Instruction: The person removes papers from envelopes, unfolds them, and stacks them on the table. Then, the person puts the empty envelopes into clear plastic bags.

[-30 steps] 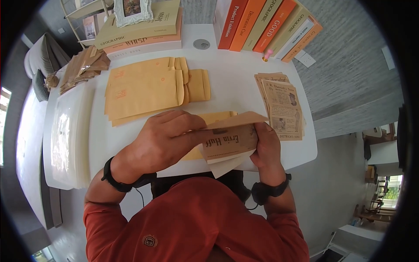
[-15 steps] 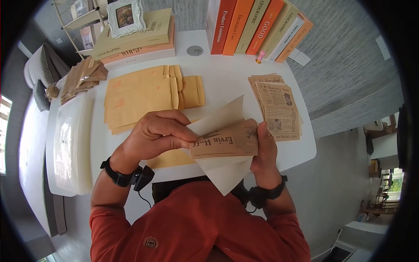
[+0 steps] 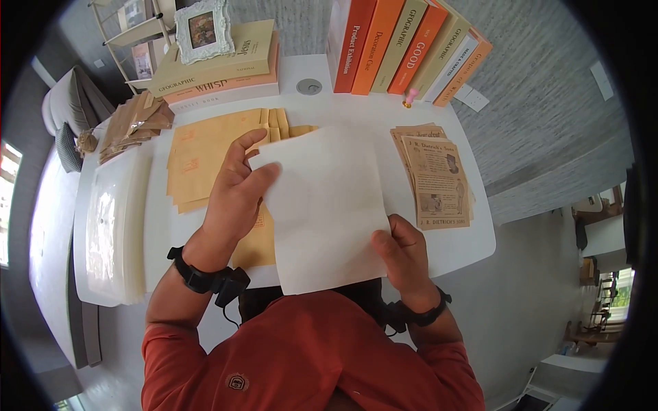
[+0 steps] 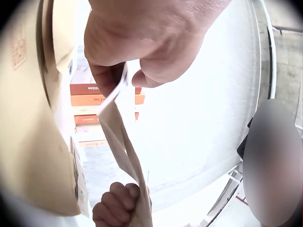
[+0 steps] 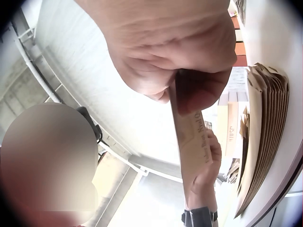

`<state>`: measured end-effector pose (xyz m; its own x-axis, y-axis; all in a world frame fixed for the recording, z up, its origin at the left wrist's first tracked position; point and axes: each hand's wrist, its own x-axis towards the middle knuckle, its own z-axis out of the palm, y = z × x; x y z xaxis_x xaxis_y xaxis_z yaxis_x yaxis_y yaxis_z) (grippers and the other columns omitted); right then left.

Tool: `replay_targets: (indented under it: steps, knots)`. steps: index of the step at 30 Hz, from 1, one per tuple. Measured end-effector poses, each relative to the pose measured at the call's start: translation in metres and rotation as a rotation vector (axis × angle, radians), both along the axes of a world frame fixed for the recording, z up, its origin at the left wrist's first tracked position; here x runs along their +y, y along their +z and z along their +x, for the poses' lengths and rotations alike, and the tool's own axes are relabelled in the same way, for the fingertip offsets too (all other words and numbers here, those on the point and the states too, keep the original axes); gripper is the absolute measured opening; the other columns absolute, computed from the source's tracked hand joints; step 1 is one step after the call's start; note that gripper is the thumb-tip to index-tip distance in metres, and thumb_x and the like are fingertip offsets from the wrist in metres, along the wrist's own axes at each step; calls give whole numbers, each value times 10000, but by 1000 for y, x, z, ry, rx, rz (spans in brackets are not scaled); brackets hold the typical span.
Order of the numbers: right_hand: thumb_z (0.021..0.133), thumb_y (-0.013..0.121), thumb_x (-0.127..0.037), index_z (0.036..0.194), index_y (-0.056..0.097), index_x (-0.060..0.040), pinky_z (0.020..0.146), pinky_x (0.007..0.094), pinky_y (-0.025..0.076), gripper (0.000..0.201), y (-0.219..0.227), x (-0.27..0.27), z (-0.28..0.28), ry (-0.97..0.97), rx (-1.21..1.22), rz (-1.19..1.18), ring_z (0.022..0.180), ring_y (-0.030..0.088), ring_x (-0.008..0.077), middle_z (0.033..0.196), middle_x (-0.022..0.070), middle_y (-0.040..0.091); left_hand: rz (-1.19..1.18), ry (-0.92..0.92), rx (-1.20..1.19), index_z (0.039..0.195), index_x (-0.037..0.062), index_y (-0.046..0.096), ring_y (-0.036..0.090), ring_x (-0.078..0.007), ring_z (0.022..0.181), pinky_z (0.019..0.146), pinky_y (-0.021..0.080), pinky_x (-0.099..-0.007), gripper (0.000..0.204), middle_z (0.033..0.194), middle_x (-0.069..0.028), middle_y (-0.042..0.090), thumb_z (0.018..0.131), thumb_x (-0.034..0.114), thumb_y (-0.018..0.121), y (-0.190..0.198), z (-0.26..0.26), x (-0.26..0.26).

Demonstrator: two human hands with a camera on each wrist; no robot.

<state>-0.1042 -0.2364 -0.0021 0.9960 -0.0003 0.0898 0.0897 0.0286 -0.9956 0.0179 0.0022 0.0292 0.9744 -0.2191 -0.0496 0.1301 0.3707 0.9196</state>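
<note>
A sheet of paper point(image 3: 329, 212) is held up over the table's front edge, its plain pale side towards the head camera. My left hand point(image 3: 240, 185) pinches its upper left corner between thumb and fingers. Lower down, my right hand point(image 3: 404, 257) grips the right edge, thumb on the pale face. Brown print shows on the sheet's other side point(image 5: 191, 142) in the right wrist view. In the left wrist view the paper point(image 4: 118, 137) appears nearly edge-on, with a fold along it. Beneath it lies a yellow envelope point(image 3: 253, 246), partly hidden.
Stacked yellow envelopes point(image 3: 205, 157) lie behind my left hand. Printed brown sheets point(image 3: 442, 181) are piled at the right. Clear plastic sleeves point(image 3: 116, 226) and brown paper packets point(image 3: 137, 127) lie at the left. Books point(image 3: 404, 51) and a picture frame point(image 3: 203, 31) stand at the back.
The paper was folded with its print facing up; now it is opened out and its pale side faces the head camera. My left hand has risen with its corner.
</note>
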Motion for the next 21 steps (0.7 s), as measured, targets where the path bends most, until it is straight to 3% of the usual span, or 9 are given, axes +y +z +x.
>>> replay_targets:
  steps: [3, 5, 9, 12, 15, 16, 19, 20, 21]
  knots:
    - [1038, 572, -245, 944, 604, -18, 614, 220, 366, 247, 12, 6, -6, 83, -37, -42, 688, 400, 39, 784, -39, 519, 18, -122, 85, 1523, -11, 287, 654, -155, 960, 882, 537, -284, 630, 1095, -108, 605, 947, -29, 545, -4, -3, 3]
    - [1033, 545, -205, 1035, 609, 0, 621, 231, 397, 215, 11, 2, -4, 128, -195, -171, 693, 455, 64, 820, 7, 561, -15, -158, 59, 1523, -13, 290, 657, -153, 966, 874, 540, -287, 625, 1125, -120, 608, 944, -49, 523, -10, -2, 5]
    - [991, 564, -107, 1266, 549, 29, 693, 303, 504, 307, 20, -11, -4, -122, -245, 75, 809, 590, 157, 1048, 140, 627, -94, -206, 48, 1508, -3, 319, 661, -151, 971, 873, 545, -294, 591, 1148, -125, 618, 943, -81, 475, -9, 0, 8]
    - [914, 639, -31, 1411, 459, 1, 839, 388, 549, 530, 26, -26, 21, -412, -519, -558, 1060, 629, 282, 1288, 221, 571, -92, -273, 59, 1482, 11, 370, 661, -148, 972, 878, 545, -291, 554, 1154, -115, 620, 944, -93, 452, -6, -1, 7]
    - [832, 710, 2, 1468, 424, -57, 952, 428, 521, 699, 33, -32, 39, -288, -877, -1018, 1229, 565, 372, 1426, 254, 473, -62, -299, 71, 1475, 35, 402, 678, -205, 1024, 940, 540, -338, 558, 1171, -146, 649, 931, -84, 427, -10, 1, 3]
    - [849, 707, -30, 1398, 541, -122, 1009, 446, 493, 580, 34, -26, 37, -265, -880, -993, 1295, 522, 413, 1450, 242, 478, -57, -312, 79, 1470, 36, 409, 672, -202, 1038, 942, 538, -334, 553, 1186, -139, 641, 931, -84, 432, -12, 2, 2]
    - [873, 689, -50, 1217, 672, -144, 1046, 465, 466, 357, 50, -19, 31, -80, -968, -1081, 1294, 527, 399, 1435, 191, 517, -15, -331, 93, 1451, 37, 433, 648, -190, 1085, 942, 533, -326, 527, 1244, -119, 611, 936, -77, 450, -19, 1, -1]
    - [868, 686, -69, 1045, 717, -151, 1061, 467, 453, 197, 55, -14, 29, -90, -953, -950, 1277, 552, 369, 1343, 143, 606, 18, -333, 84, 1442, 36, 443, 637, -183, 1103, 939, 532, -325, 512, 1270, -113, 596, 942, -69, 458, -22, 1, -1]
    - [859, 695, -74, 1036, 710, -140, 1058, 464, 456, 190, 59, -18, 28, -29, -893, -914, 1254, 570, 362, 1292, 134, 632, 51, -340, 75, 1434, 36, 452, 627, -176, 1121, 937, 531, -324, 496, 1296, -107, 580, 947, -62, 465, -23, 1, -2]
